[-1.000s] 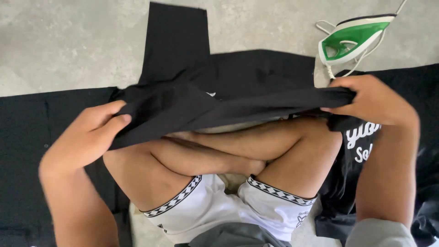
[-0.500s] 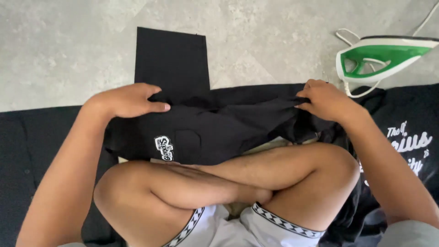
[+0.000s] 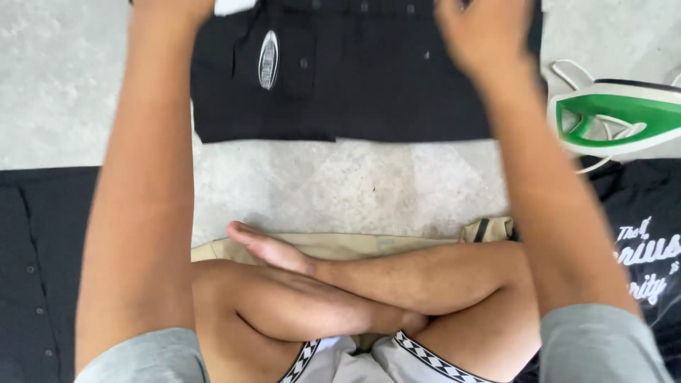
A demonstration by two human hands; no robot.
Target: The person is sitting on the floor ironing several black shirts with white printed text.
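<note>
A folded black shirt [image 3: 369, 85] with small buttons and an oval white emblem lies flat on the grey floor ahead of my crossed legs. My left hand [image 3: 177, 8] reaches to its far left corner and is mostly cut off by the top edge of the view. My right hand [image 3: 482, 35] rests on the shirt's right part with the fingers spread, holding nothing.
A green and white iron [image 3: 617, 117] with its cord sits on the floor at the right. Another black buttoned garment [image 3: 35, 269] lies at the left, a black printed shirt [image 3: 645, 248] at the right. A beige garment [image 3: 333, 247] lies under my legs.
The black shirt has gone from a bunched bundle held over my knees to lying flat and folded farther out on the floor. Both arms have stretched forward.
</note>
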